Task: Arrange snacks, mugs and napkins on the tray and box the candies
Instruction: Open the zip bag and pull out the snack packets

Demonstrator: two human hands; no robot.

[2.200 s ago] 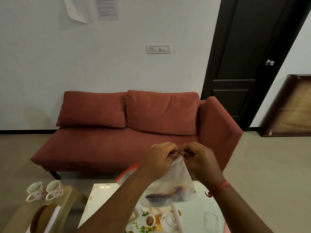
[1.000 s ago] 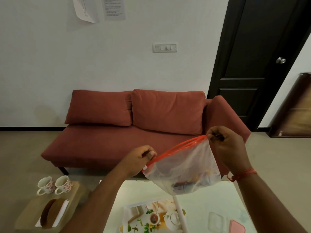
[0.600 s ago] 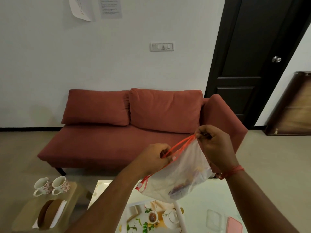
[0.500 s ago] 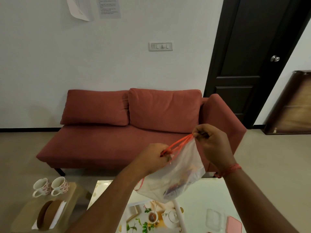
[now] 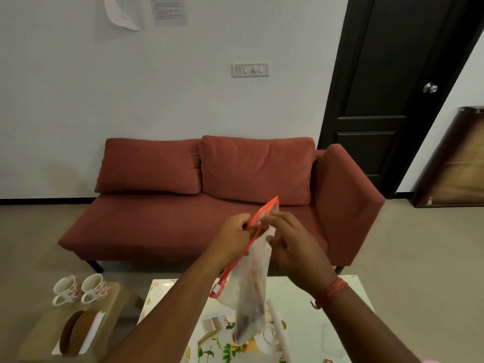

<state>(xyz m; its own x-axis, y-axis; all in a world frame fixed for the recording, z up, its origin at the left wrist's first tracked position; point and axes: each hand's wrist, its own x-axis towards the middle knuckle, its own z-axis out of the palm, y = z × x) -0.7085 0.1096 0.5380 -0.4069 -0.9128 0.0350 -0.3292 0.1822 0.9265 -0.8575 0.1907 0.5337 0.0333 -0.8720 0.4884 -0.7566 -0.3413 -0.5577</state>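
1. Two mugs (image 5: 80, 288) with a flower print are seen side by side on a low stand (image 5: 115, 301) at far left.
2. A napkin holder (image 5: 78, 330) is seen on the same stand, nearer the camera than the mugs.
3. A red sofa (image 5: 209, 205) is placed against the wall behind the tabletop (image 5: 361, 297).
4. A clear bag (image 5: 251, 279) with a red zip strip is held in the air above the tabletop, hanging nearly edge-on. Dark contents are seen in its lower part; they are too blurred to be identified.
5. The left hand (image 5: 233, 237) is curled, and the red strip is pinched by it near the top of the bag.
6. The right hand (image 5: 293, 244) is placed just right of the strip. The top of the bag is pinched between its thumb and fingers, close to the left hand.
7. A tray (image 5: 209, 334) with a leaf and teapot print is seen on the tabletop directly below the bag.
8. A clear box (image 5: 332, 339) lies on the tabletop right of the tray.
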